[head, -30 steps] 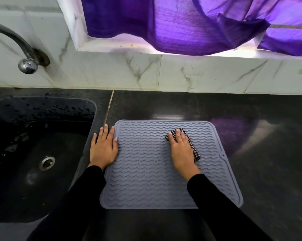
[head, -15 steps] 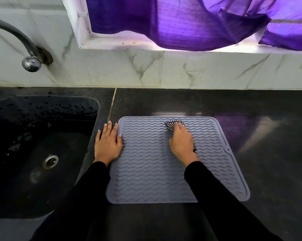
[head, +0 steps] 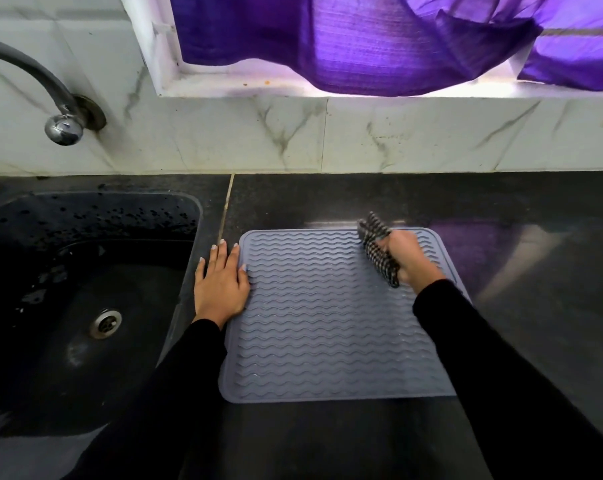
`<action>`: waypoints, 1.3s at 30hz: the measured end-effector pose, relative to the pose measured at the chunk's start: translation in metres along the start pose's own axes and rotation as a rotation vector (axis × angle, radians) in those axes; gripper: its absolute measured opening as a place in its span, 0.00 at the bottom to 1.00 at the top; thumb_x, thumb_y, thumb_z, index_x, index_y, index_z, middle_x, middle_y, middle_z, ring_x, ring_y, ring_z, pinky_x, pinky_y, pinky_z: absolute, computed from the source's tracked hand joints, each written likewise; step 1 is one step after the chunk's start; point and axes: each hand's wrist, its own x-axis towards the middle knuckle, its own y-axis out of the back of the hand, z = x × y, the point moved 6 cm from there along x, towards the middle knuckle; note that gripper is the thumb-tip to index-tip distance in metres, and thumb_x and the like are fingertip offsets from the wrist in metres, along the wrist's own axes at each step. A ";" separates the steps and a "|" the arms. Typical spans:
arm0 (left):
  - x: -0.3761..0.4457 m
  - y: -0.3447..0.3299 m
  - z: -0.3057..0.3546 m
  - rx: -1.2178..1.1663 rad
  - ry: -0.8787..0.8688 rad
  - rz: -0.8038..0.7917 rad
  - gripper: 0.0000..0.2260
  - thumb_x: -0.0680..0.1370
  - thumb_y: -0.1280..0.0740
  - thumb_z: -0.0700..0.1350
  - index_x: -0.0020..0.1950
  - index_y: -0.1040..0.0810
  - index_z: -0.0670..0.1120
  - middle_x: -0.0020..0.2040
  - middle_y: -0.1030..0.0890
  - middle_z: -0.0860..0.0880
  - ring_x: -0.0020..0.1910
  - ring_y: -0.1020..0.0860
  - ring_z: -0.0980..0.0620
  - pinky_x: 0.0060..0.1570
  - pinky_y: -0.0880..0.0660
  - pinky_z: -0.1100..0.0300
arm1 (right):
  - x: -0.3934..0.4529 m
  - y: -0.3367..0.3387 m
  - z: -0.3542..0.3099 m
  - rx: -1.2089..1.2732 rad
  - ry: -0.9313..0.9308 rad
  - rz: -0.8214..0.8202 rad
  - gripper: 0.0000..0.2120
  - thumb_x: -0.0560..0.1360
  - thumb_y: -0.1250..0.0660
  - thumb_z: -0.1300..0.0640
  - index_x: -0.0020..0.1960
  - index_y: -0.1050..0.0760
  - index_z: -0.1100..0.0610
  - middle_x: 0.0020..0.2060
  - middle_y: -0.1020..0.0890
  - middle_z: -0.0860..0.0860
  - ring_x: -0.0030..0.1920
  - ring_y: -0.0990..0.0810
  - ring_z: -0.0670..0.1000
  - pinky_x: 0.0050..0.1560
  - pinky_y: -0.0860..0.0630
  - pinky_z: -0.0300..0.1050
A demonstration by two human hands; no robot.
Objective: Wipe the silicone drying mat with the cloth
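Since half a second ago, the cloth [head: 378,249] and the right hand [head: 409,259] carrying it are moving from the far middle of the silicone drying mat [head: 328,323] to its far right corner, and the hand is now turning on edge instead of lying flat on the cloth.

Across the dark bench [head: 535,271], the mat is lying flat with its left edge near the black sink [head: 85,306], which is sitting under the tap [head: 62,128] at the marble wall; a purple curtain [head: 362,39] is hanging in the window above. The wavy-ribbed mat is taking up the middle of the bench, its near edge close to the person.

The left hand [head: 220,284] is resting flat, fingers straight, half on the bench and half on the mat's left rim, pinning it down. The right hand is gripping the bunched checked cloth, fingers curled round it, with the cloth's upper end sticking up past the mat's far rim.

Judging from this, most of the mat is yet to be wiped. A risk: with the cloth bunched and held on edge, little of it is meeting the ribs, so grooves may be missed. Another: a hard stroke could drag the soft mat if the left hand eases off.
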 end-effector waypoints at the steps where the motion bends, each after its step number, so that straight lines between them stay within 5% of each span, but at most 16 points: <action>1: -0.001 0.000 0.000 -0.001 -0.001 -0.002 0.23 0.81 0.49 0.50 0.76 0.44 0.48 0.78 0.47 0.46 0.77 0.51 0.49 0.75 0.56 0.50 | 0.003 0.004 0.004 0.225 -0.089 0.041 0.22 0.74 0.49 0.72 0.60 0.26 0.56 0.51 0.20 0.55 0.53 0.21 0.54 0.49 0.26 0.42; 2: 0.000 0.001 0.000 -0.003 -0.003 0.001 0.23 0.81 0.49 0.50 0.76 0.44 0.48 0.78 0.46 0.46 0.77 0.50 0.49 0.75 0.55 0.49 | 0.004 0.005 0.004 0.217 -0.080 0.110 0.19 0.74 0.48 0.71 0.55 0.25 0.56 0.49 0.20 0.56 0.54 0.21 0.58 0.48 0.27 0.46; 5: 0.000 0.002 -0.001 -0.013 -0.006 0.008 0.22 0.82 0.49 0.50 0.76 0.43 0.48 0.78 0.46 0.46 0.77 0.50 0.49 0.75 0.55 0.49 | -0.011 -0.013 -0.002 -0.441 0.208 0.242 0.09 0.74 0.38 0.63 0.49 0.20 0.57 0.42 0.18 0.57 0.48 0.19 0.59 0.42 0.30 0.44; 7: -0.001 0.002 -0.001 -0.023 -0.009 0.018 0.22 0.82 0.49 0.49 0.76 0.43 0.48 0.78 0.45 0.46 0.77 0.50 0.49 0.75 0.55 0.50 | -0.029 -0.046 0.012 -0.802 0.381 0.112 0.15 0.72 0.37 0.62 0.58 0.22 0.55 0.48 0.17 0.57 0.49 0.20 0.56 0.46 0.29 0.42; 10: 0.000 0.002 -0.001 -0.034 -0.009 0.028 0.22 0.82 0.49 0.49 0.76 0.42 0.48 0.77 0.45 0.46 0.77 0.50 0.49 0.75 0.55 0.50 | -0.045 -0.079 0.044 -1.199 0.569 -0.003 0.30 0.70 0.34 0.58 0.71 0.35 0.58 0.67 0.28 0.55 0.67 0.30 0.54 0.67 0.36 0.44; 12: 0.000 0.001 -0.001 -0.023 -0.006 0.029 0.22 0.82 0.49 0.50 0.76 0.43 0.48 0.78 0.45 0.46 0.77 0.50 0.50 0.75 0.55 0.50 | -0.042 -0.078 0.049 -1.223 0.586 0.030 0.32 0.70 0.34 0.57 0.72 0.39 0.58 0.70 0.32 0.54 0.70 0.34 0.52 0.70 0.40 0.44; 15: 0.002 -0.002 -0.003 -0.006 0.000 0.028 0.23 0.81 0.50 0.50 0.76 0.44 0.48 0.78 0.46 0.47 0.77 0.51 0.50 0.74 0.56 0.50 | -0.034 -0.074 0.044 -1.243 0.606 0.065 0.30 0.70 0.33 0.56 0.71 0.35 0.56 0.68 0.29 0.53 0.65 0.28 0.53 0.65 0.34 0.45; 20: 0.002 -0.004 -0.003 -0.011 0.001 0.030 0.23 0.81 0.50 0.50 0.76 0.43 0.49 0.78 0.47 0.47 0.77 0.51 0.50 0.75 0.56 0.50 | -0.029 -0.070 0.022 -1.254 0.485 0.099 0.21 0.70 0.34 0.57 0.63 0.27 0.50 0.46 0.17 0.55 0.48 0.19 0.57 0.51 0.25 0.48; 22: 0.002 -0.003 -0.003 -0.010 -0.002 0.027 0.23 0.81 0.50 0.50 0.76 0.44 0.49 0.78 0.47 0.47 0.77 0.51 0.50 0.75 0.56 0.50 | -0.016 -0.057 0.011 -0.925 0.255 0.066 0.12 0.72 0.34 0.56 0.55 0.21 0.54 0.41 0.17 0.56 0.43 0.19 0.55 0.45 0.24 0.45; 24: 0.002 -0.002 -0.003 -0.011 0.002 0.014 0.23 0.81 0.50 0.50 0.76 0.44 0.49 0.78 0.47 0.47 0.77 0.51 0.51 0.74 0.56 0.50 | -0.008 -0.051 0.004 -0.277 -0.104 0.001 0.04 0.74 0.35 0.62 0.44 0.21 0.61 0.38 0.19 0.58 0.34 0.21 0.54 0.37 0.24 0.43; 26: 0.001 -0.002 -0.003 -0.021 0.007 0.011 0.23 0.81 0.50 0.50 0.76 0.44 0.49 0.78 0.47 0.47 0.77 0.51 0.51 0.75 0.56 0.50 | -0.005 -0.052 0.000 0.020 -0.197 0.060 0.05 0.73 0.37 0.67 0.44 0.22 0.63 0.33 0.21 0.57 0.28 0.23 0.53 0.31 0.25 0.43; 29: 0.000 -0.001 -0.003 -0.028 0.010 0.011 0.23 0.81 0.50 0.50 0.76 0.44 0.49 0.78 0.47 0.47 0.77 0.51 0.51 0.75 0.56 0.50 | -0.011 -0.073 -0.017 -0.394 0.134 0.165 0.08 0.73 0.36 0.61 0.48 0.20 0.61 0.29 0.23 0.51 0.29 0.25 0.51 0.31 0.28 0.41; 32: 0.000 -0.001 -0.002 -0.027 0.000 0.013 0.23 0.81 0.50 0.50 0.76 0.44 0.49 0.78 0.47 0.47 0.77 0.51 0.50 0.74 0.56 0.50 | -0.032 -0.120 0.009 -0.817 0.349 -0.041 0.16 0.74 0.38 0.61 0.62 0.25 0.56 0.49 0.18 0.57 0.48 0.20 0.56 0.50 0.22 0.46; 35: 0.002 -0.002 -0.003 -0.013 0.007 0.007 0.23 0.81 0.51 0.50 0.76 0.45 0.49 0.78 0.47 0.47 0.77 0.52 0.51 0.74 0.57 0.51 | -0.049 -0.148 0.053 -1.270 0.542 -0.138 0.31 0.73 0.39 0.58 0.74 0.44 0.62 0.72 0.38 0.60 0.73 0.41 0.57 0.73 0.45 0.49; 39: 0.003 -0.005 -0.004 0.009 0.009 0.018 0.23 0.81 0.51 0.50 0.76 0.45 0.49 0.78 0.47 0.47 0.77 0.52 0.51 0.74 0.57 0.51 | -0.043 -0.146 0.062 -1.255 0.631 -0.100 0.34 0.73 0.39 0.57 0.75 0.48 0.62 0.74 0.43 0.58 0.75 0.47 0.53 0.73 0.55 0.45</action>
